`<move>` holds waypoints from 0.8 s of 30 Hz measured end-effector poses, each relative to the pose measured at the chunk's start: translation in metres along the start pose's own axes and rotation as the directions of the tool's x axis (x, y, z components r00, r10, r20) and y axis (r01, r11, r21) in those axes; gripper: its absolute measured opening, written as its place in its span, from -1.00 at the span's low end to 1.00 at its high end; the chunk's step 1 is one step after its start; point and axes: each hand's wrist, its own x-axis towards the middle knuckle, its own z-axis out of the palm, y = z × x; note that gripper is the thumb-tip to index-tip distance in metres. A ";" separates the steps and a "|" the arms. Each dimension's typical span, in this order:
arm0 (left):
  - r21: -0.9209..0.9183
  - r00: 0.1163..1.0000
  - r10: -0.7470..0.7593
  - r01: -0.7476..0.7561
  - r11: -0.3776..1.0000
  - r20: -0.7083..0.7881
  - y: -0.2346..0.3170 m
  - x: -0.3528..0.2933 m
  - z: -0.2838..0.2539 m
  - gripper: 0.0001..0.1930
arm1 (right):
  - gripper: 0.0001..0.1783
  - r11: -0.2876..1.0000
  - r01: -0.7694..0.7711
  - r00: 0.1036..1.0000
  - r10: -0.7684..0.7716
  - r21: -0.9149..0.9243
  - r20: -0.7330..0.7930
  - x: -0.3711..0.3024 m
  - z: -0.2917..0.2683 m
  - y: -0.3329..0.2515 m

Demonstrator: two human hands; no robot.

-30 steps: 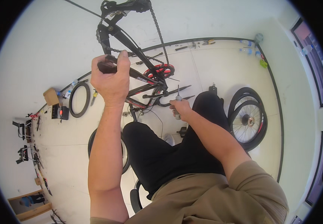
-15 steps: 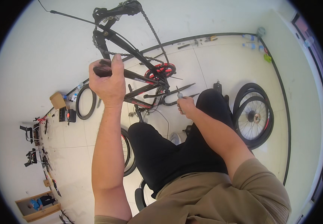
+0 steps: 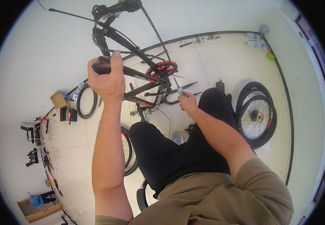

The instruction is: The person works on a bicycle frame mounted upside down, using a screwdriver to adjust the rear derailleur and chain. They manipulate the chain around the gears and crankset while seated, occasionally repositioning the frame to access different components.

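Left hand (image 3: pixel 108 84) clenched, thumb up, round a dark tube of the black bike frame (image 3: pixel 141 78); exactly where the fingertips close is hidden behind the palm. Right hand (image 3: pixel 188 103) grasps a thin-shafted tool, likely a screwdriver (image 3: pixel 180 90), by its pale grey handle, shaft pointing up and away from the body, tip apparently clear of any metal.

Likely reasons: the left arm is stretched out, probably to steady the frame — nothing like a workstand shows under it. The right forearm lies by the right knee, which keeps the tool low and close to the pedal end.

The frame sits ahead of the person, just beyond the knees, tilted, its rear end reaching up toward the top of the view. Black tubes, red and white markings, slim profile. The chainring (image 3: pixel 164 68) is bright red and black; the chain (image 3: pixel 153 28) runs from it in a slack-looking line to the rear derailleur (image 3: pixel 130 5). No wheel at the rear end.

Outward: wheels (image 3: pixel 258 115) lie overlapped right of the right knee; a loose tyre (image 3: pixel 79 103) and cardboard box (image 3: pixel 58 100) to the left; hammer (image 3: pixel 187 44) and pliers (image 3: pixel 213 36) along the far wall.
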 end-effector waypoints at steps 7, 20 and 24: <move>-0.020 1.000 -0.022 0.022 1.000 0.007 0.002 0.001 0.002 -0.66 | -0.55 0.927 0.306 0.942 -0.328 -0.217 -0.071 0.024 -0.002 0.005; -0.007 0.999 -0.033 0.033 0.999 -0.008 0.006 -0.004 -0.002 -0.69 | -0.58 0.793 0.340 0.922 -0.387 -0.506 0.014 0.030 -0.002 -0.006; 0.007 0.999 -0.035 0.035 0.999 -0.006 0.010 -0.006 -0.008 -0.70 | -0.58 0.810 0.298 0.928 -0.369 -0.506 -0.045 0.015 0.002 -0.016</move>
